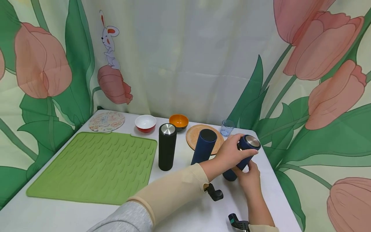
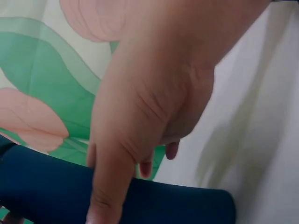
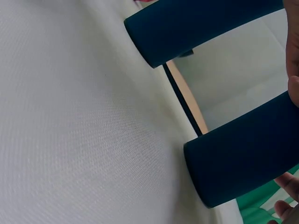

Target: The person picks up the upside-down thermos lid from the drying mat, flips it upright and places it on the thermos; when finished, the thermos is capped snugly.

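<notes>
A dark blue thermos bottle (image 1: 251, 141) with a silver-topped lid is held at the right side of the table. My left hand (image 1: 232, 149) grips it just under the lid, thumb across the near side. Lower on the body, my right hand (image 1: 250, 177) holds it between thumb and fingers. The left wrist view has the right hand (image 2: 140, 116) over the blue bottle (image 2: 173, 200). In the right wrist view the bottle's base (image 3: 201, 177) is close to the tablecloth; whether it touches is unclear. Another blue thermos (image 1: 204, 146) with a dark lid stands to the left, partly behind my left forearm.
A black thermos (image 1: 167, 149) stands left of the blue ones, beside a green drying mat (image 1: 92, 167). Along the back are a patterned round mat (image 1: 106, 121), red bowl (image 1: 145, 123), orange bowl (image 1: 178, 121), round wooden board (image 1: 192, 137) and blue glass (image 1: 227, 127).
</notes>
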`<act>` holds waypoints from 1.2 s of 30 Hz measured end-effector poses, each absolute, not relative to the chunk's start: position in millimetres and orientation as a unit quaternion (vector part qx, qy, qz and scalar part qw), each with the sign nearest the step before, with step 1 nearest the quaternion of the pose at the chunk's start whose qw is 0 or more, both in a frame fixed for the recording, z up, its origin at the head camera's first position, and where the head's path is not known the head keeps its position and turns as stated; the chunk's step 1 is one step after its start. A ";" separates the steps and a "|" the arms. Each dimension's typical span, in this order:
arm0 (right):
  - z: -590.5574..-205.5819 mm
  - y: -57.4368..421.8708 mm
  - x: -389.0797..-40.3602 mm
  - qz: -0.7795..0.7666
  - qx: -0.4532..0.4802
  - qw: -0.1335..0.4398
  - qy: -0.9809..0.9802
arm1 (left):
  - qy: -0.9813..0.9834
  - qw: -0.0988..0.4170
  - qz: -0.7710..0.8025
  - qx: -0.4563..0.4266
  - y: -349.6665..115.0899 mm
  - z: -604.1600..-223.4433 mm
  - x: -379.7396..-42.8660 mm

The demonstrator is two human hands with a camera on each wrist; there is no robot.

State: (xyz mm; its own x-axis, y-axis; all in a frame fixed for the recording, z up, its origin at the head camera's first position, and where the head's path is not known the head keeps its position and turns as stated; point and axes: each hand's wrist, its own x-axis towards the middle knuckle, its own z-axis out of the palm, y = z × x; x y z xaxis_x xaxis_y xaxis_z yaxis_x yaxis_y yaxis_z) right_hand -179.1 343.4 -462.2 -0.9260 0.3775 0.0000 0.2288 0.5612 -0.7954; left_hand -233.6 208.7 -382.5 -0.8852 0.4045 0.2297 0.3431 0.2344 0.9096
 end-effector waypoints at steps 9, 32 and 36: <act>-458.9 343.6 -178.6 0.447 -0.182 0.064 -0.873 | 0.770 0.053 0.586 0.248 209.8 -391.5 -239.1; -460.0 344.1 -181.6 0.451 -0.176 0.064 -0.873 | 0.789 0.040 0.549 0.273 203.7 -381.0 -242.9; -459.0 344.2 -178.3 0.449 -0.172 0.070 -0.874 | 0.818 -0.022 0.476 0.320 204.5 -375.9 -239.3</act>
State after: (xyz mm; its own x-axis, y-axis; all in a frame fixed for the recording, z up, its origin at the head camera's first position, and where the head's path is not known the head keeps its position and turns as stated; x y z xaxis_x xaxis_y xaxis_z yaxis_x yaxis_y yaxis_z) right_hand -178.3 344.2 -459.0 -0.9312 0.3631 -0.0319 0.2373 0.5376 -0.8091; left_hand -239.3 204.5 -375.9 -0.7937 0.5041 0.3405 0.5451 0.3408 0.7660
